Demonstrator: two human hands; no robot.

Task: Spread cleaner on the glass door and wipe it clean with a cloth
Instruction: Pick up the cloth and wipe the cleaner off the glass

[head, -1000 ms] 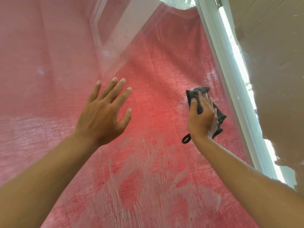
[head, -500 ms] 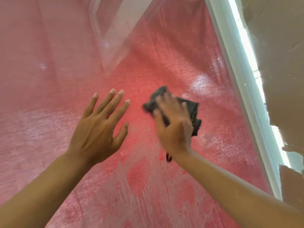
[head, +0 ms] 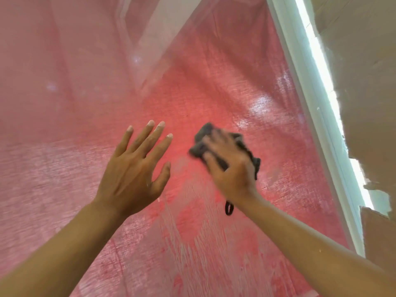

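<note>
The glass door (head: 214,78) fills the view, with red fabric (head: 42,151) behind it. White streaks of cleaner (head: 192,243) smear the lower pane. My right hand (head: 233,170), blurred by motion, grips a bunched dark grey cloth (head: 204,131) and presses it against the glass at mid-height. A small loop of the cloth hangs below my wrist. My left hand (head: 132,168) is held flat at the glass just left of the cloth, fingers straight and spread, holding nothing.
The door's white frame (head: 317,116) runs diagonally down the right side, with a bright strip of daylight beside it. Torn brown cardboard (head: 364,82) covers the area right of the frame. A pale reflection crosses the upper glass.
My right hand swept the cloth leftward from near the frame to the middle of the pane, and now sits slightly lower right. My left hand stayed in place.
</note>
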